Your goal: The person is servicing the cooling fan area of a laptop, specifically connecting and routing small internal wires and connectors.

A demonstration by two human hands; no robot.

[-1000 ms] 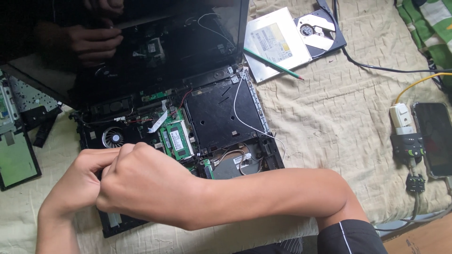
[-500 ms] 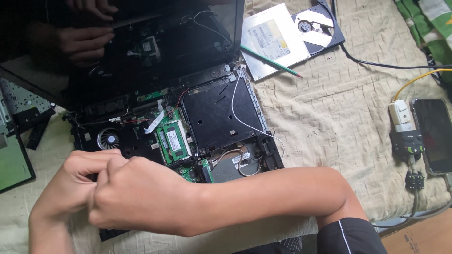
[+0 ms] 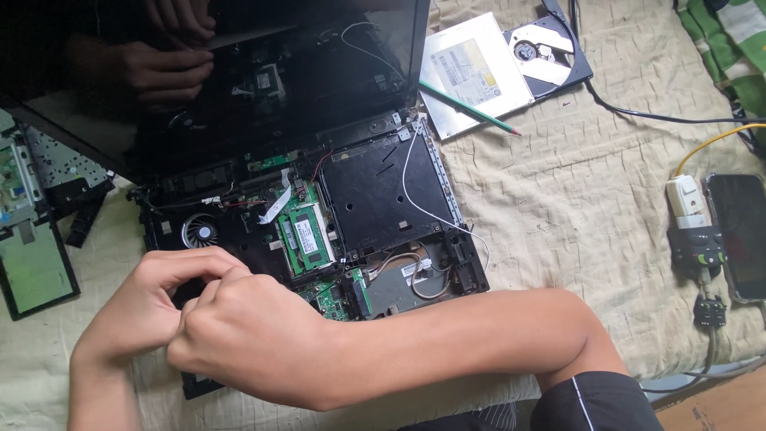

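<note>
A dismantled black laptop lies open on a bed sheet, its fan, green memory modules and wiring exposed. My left hand and my right hand are curled and pressed together over the laptop's near left corner. The right forearm reaches in from the right, across the front edge. The fingers of both hands hide whatever is between them. The dark tilted screen reflects the hands.
An optical drive with its tray out and a green pencil lie behind the laptop on the right. A removed panel sits at the left. A phone, a charger and cables are at the right edge.
Both hands stay clasped over the same corner of the laptop, shifting only slightly. The view has drifted a little.
</note>
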